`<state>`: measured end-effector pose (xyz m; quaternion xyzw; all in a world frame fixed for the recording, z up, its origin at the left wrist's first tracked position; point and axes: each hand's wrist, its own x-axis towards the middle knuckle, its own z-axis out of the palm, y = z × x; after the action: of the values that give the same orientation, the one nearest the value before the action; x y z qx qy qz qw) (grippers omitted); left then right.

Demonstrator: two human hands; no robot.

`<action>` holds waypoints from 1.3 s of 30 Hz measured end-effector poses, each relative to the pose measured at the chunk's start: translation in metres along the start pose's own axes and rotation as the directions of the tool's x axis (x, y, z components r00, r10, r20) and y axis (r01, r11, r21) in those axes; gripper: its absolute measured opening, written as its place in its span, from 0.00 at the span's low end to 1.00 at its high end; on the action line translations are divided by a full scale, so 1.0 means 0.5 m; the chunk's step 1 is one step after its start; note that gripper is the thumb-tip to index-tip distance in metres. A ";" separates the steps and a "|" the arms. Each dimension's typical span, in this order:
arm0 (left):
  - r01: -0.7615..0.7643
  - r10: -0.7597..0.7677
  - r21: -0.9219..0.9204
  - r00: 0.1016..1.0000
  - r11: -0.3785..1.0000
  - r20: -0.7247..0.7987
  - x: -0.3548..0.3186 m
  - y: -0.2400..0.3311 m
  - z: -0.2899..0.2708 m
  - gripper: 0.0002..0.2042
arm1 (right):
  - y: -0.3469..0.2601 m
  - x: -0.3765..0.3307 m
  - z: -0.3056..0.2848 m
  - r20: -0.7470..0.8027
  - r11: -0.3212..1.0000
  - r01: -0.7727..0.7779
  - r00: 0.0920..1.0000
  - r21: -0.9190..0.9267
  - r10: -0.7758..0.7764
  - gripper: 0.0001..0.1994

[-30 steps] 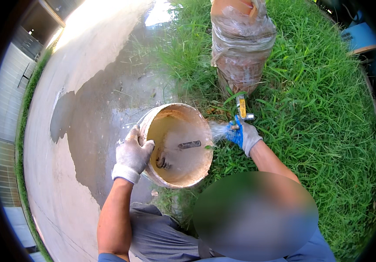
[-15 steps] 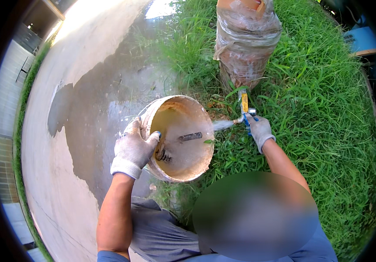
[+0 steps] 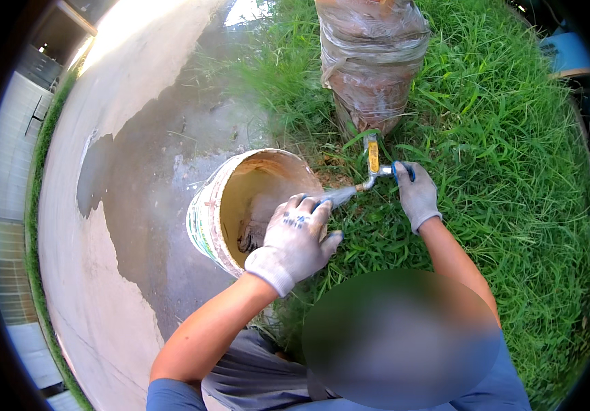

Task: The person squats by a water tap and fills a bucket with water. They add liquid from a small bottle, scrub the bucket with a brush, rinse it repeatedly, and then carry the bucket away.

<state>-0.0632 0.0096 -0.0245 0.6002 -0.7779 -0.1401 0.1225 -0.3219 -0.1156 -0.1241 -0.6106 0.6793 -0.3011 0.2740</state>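
Observation:
My left hand [image 3: 291, 236], in a white work glove with blue finger pads, reaches over the near right part of a bucket's mouth. Its fingers are spread near the water jet [image 3: 338, 196]. The dirty white bucket [image 3: 209, 219] leans with its crusted mouth to the right; a dark ridged object [image 3: 248, 240] lies inside, partly covered by my hand. Water sprays left from a metal tap [image 3: 368, 183] with a yellow lever [image 3: 374, 157]. My gloved right hand [image 3: 417, 195] is closed at the tap's right end, its fingertips partly hidden.
Behind the tap stands a thick post [image 3: 374, 61] wrapped in clear plastic. Tall grass [image 3: 514, 171] covers the right side. Wet concrete [image 3: 144, 178] lies left of the bucket, with dry paving beyond. Blue equipment [image 3: 569, 55] stands at the far right.
My left hand has let go of the bucket's left rim and moved right across its mouth, covering the dark stick. My right hand has shifted slightly right, along the tap's end.

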 end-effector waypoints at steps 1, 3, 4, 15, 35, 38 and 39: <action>0.051 -0.047 -0.063 0.997 0.997 0.063 0.040 0.008 0.027 0.29 | 0.005 0.011 -0.003 0.056 1.000 0.005 0.998 -0.021 -0.004 0.25; 0.118 -0.109 -0.106 0.990 0.987 0.085 0.116 0.001 0.077 0.28 | -0.014 0.031 0.010 0.180 0.999 0.026 0.984 -0.042 -0.018 0.28; 0.136 -0.126 -0.079 0.985 0.988 0.121 0.148 -0.002 0.095 0.28 | -0.058 0.038 0.000 0.311 0.997 -0.021 0.949 -0.070 0.042 0.34; 0.437 -0.347 -0.093 0.810 0.895 0.473 0.311 0.033 0.181 0.26 | -0.071 0.157 0.041 0.631 0.951 -0.071 0.733 -0.303 0.255 0.42; 0.486 -0.358 -0.177 0.803 0.856 0.476 0.306 0.011 0.242 0.23 | -0.052 0.116 0.092 0.467 0.963 -0.268 0.847 -0.039 0.255 0.24; 0.488 -0.367 -0.156 0.799 0.859 0.476 0.308 0.019 0.243 0.23 | -0.046 0.118 0.091 0.475 0.956 -0.291 0.838 -0.030 0.270 0.24; 0.496 -0.377 -0.151 0.794 0.855 0.478 0.310 0.022 0.244 0.23 | -0.044 0.118 0.090 0.475 0.956 -0.291 0.839 -0.023 0.266 0.24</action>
<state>-0.1557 -0.1292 -0.1303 0.6961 -0.5976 -0.3979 -0.0088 -0.2803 -0.1791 -0.1380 -0.5530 0.6655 -0.1170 0.4875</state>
